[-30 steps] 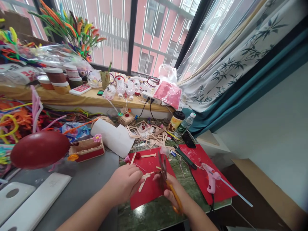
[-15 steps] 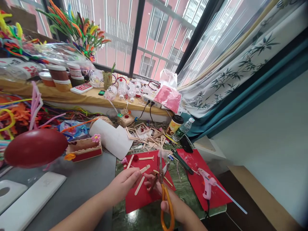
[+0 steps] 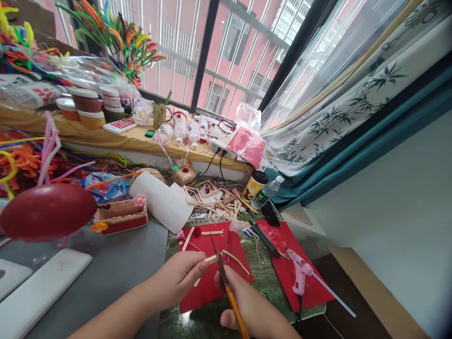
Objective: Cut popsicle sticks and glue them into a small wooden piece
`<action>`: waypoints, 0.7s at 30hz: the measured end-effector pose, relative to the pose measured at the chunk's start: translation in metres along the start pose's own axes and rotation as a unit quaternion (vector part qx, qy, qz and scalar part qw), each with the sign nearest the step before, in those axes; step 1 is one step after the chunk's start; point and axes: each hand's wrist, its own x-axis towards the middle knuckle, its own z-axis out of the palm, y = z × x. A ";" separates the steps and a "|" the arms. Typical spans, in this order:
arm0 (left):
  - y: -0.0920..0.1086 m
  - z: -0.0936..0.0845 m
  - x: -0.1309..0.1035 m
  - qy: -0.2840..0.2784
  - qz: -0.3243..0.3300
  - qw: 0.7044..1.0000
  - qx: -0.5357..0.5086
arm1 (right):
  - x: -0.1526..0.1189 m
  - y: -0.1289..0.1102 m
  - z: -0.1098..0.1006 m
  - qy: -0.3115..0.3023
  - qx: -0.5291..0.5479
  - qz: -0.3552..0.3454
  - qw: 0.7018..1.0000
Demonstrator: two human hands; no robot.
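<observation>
Glue gun [image 3: 299, 278] R of scissors [image 3: 231, 297], btl [image 3: 267, 192] behind.

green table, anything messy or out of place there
Yes. Behind the left red sheet, wooden sticks lie in a jumbled heap, crossing at all angles. The glue stick in the pink glue gun juts past the right red sheet and looks easy to knock.

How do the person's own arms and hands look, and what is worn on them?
Both the left hand and the right hand are bare, without gloves. No ring, watch or bracelet can be seen, though some fingers are partly hidden. The left forearm and right forearm show no sleeve within the picture.
</observation>
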 end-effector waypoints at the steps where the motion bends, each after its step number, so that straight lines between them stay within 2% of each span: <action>1: 0.000 -0.001 0.000 -0.004 0.001 1.000 0.013 | 0.000 0.000 -0.001 0.001 -0.011 0.006 1.000; 6: 0.000 -0.006 0.000 -0.014 -0.014 0.998 0.062 | -0.002 0.003 -0.005 0.001 -0.023 0.030 0.999; 10: 0.006 -0.008 0.000 -0.031 -0.032 0.997 0.055 | -0.005 0.004 -0.004 0.025 -0.017 0.090 0.995; 13: 0.011 -0.008 0.000 -0.034 -0.051 0.997 0.046 | -0.001 0.007 0.004 0.054 -0.005 0.110 0.992; 18: 0.011 -0.009 -0.003 -0.016 -0.035 0.996 0.077 | 0.011 0.021 0.020 0.064 -0.005 0.121 0.991; 21: 0.009 -0.009 -0.003 -0.005 -0.046 0.997 0.062 | 0.016 0.028 0.024 0.070 -0.007 0.115 0.991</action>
